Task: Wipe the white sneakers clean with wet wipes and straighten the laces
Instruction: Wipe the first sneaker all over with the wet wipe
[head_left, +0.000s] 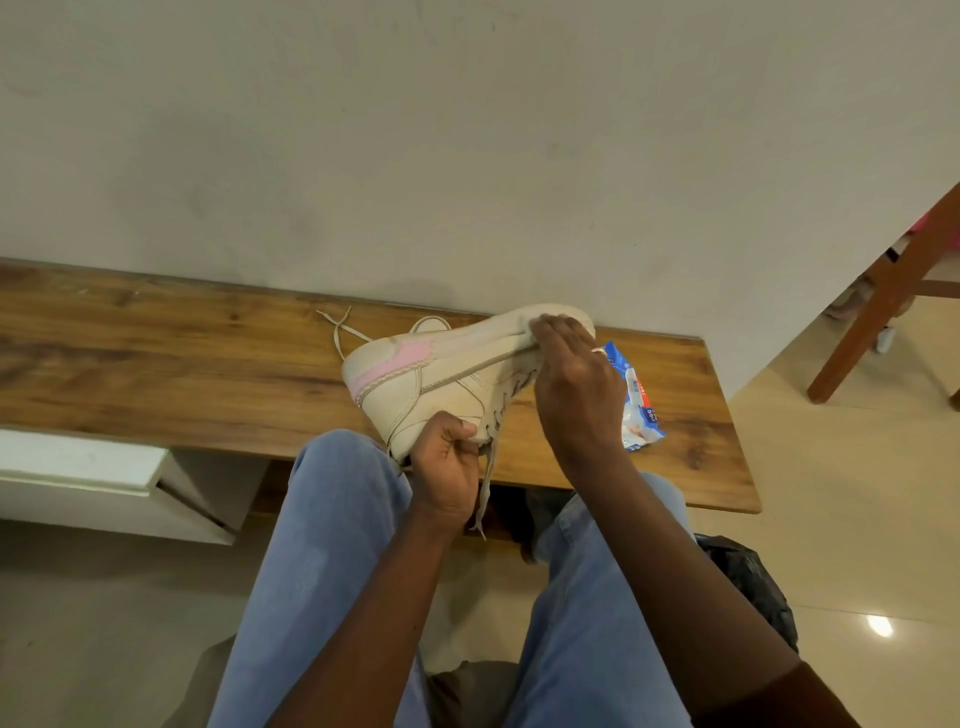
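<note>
Left hand clenched on sneaker collar; right hand curled over toe

Left hand, right hand, gripping sneaker

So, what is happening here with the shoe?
A seated person holds a white sneaker tilted above a wooden bench. The left hand grips its ankle opening, and the right hand clasps the toe end. I cannot tell whether it holds a wipe. A wipes packet lies on the bench, and the laces hang loose.
</note>
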